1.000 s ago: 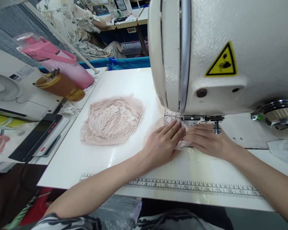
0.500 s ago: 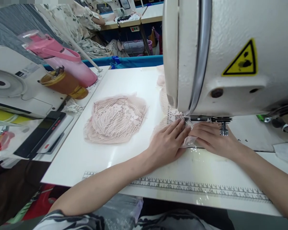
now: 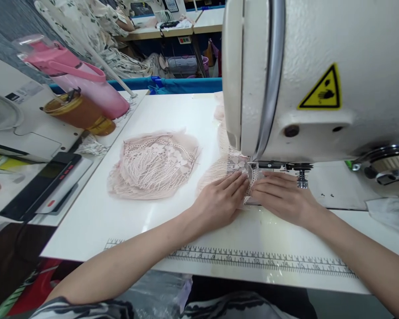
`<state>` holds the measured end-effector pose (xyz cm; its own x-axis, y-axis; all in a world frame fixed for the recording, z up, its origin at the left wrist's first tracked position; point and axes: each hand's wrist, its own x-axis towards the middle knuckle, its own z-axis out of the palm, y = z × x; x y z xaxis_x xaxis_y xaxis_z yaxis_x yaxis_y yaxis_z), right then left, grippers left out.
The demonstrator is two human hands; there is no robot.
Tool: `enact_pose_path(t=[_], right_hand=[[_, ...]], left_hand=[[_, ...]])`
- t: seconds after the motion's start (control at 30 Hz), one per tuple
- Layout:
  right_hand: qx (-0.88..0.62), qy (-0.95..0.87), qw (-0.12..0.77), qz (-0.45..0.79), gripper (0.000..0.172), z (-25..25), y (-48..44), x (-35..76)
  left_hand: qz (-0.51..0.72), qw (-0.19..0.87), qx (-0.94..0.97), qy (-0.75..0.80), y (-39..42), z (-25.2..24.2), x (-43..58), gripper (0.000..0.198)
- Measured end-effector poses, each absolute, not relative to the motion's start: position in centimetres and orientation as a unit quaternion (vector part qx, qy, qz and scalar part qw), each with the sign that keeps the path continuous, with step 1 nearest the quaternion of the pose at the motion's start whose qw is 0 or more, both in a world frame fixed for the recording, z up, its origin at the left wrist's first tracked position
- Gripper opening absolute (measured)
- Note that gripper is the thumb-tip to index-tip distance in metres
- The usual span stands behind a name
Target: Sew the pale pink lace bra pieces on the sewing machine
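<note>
Along the bottom we see a ruler strip (image 3: 252, 261). Mid-frame, our left hand (image 3: 219, 199) and right hand (image 3: 282, 197) lie flat on pink lace fabric (image 3: 231, 165) below the sewing machine (image 3: 312, 48); upper left, we see a pink bottle (image 3: 96, 91).

A yellow triangular warning sign with a black border and hand pictogram (image 3: 322, 91) stood on the white metal sewing machine head (image 3: 319, 40). Below that head, a black-marked ruler scale (image 3: 249, 260) bore numbers including 10, 12, 14 and 15. Far left of the head, a black-and-grey label (image 3: 25, 91) on a white machine casing (image 3: 33, 133) was too small to read.
</note>
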<state>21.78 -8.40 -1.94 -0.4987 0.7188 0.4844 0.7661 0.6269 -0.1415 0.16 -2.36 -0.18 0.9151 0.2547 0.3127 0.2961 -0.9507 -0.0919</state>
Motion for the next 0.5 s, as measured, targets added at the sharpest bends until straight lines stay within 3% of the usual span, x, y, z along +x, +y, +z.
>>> enact_pose_path(t=[0.5], right_hand=[[-0.431,-0.862,0.249,-0.096,0.018,-2.34,-7.66,21.56]], left_hand=[[-0.161,0.045,-0.969,-0.181,-1.81,-0.42,0.28,0.04]])
